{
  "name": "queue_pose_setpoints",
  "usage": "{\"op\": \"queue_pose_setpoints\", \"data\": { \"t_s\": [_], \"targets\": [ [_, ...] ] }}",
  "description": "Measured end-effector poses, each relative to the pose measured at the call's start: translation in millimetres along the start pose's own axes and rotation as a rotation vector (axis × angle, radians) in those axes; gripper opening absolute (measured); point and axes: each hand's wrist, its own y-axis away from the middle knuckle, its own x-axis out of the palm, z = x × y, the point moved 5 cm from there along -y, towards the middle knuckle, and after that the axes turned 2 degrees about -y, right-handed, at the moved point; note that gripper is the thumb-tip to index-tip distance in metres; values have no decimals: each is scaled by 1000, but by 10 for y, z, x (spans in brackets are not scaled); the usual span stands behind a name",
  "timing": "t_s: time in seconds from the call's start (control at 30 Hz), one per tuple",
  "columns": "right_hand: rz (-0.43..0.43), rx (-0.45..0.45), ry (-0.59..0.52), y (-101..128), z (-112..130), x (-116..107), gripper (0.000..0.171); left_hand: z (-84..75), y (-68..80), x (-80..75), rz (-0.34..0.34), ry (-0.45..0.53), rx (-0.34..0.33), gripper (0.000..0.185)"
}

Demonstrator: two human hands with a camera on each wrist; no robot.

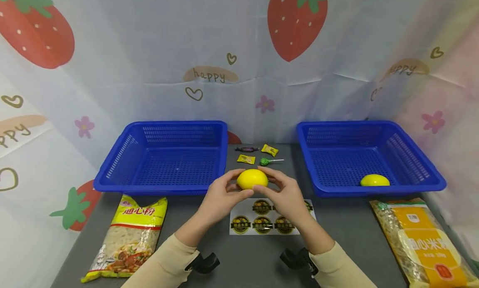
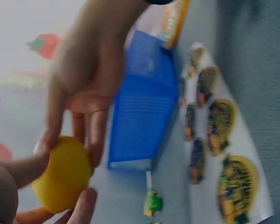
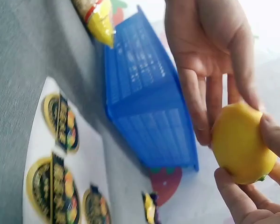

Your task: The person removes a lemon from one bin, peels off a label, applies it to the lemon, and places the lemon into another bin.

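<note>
Reaching out of cream sleeves point(image 1: 341, 266), the left hand point(image 1: 223, 197) and the right hand point(image 1: 287, 195) both pinch a yellow lemon point(image 1: 252, 179) between thumbs and fingers, holding it up off the grey desk point(image 1: 250, 261). A yellow-topped bag point(image 1: 129, 238) lies to the left, an orange-labelled bag point(image 1: 426, 242) to the right, and a white sticker sheet point(image 1: 247, 212) between them, partly hidden by the right hand. Farther back stand two blue baskets point(image 1: 159, 189); the one on the right contains another lemon point(image 1: 375, 180) near its front wall. Two yellow-wrapped sweets point(image 1: 246, 159), a dark-wrapped sweet point(image 1: 247, 149) and a green lollipop point(image 1: 264, 161) lie between the baskets. Behind hangs a pale strawberry-printed curtain point(image 1: 161, 96).
</note>
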Motion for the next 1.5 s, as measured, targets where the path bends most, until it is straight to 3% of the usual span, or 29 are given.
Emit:
{"op": "queue_pose_setpoints", "data": {
  "t_s": [0.17, 0.47, 0.7, 0.83, 0.97, 1.17, 1.5],
  "targets": [
    [10, 97, 32, -20, -167, -79, 57, 142, -44, 148, -74, -111, -2, 55],
    [22, 225, 44, -135, -546, -187, 59, 431, -327, 332, 0, -98, -68, 54],
    [6, 294, 87, -247, -753, -208, 59, 620, -548, 408, -4, -107, -114, 56],
    [4, 286, 153, -291, -814, -224, 57, 694, -623, 460, -4, -155, -109, 52],
    [20, 265, 192, -304, -839, -234, 57, 733, -639, 482, -15, -210, -104, 49],
    [37, 271, 180, -312, -858, -245, 67, 716, -626, 472, -8, -171, -118, 59],
    [53, 273, 180, -321, -840, -250, 71, 700, -640, 485, 36, -200, -139, 74]
  ]
}}
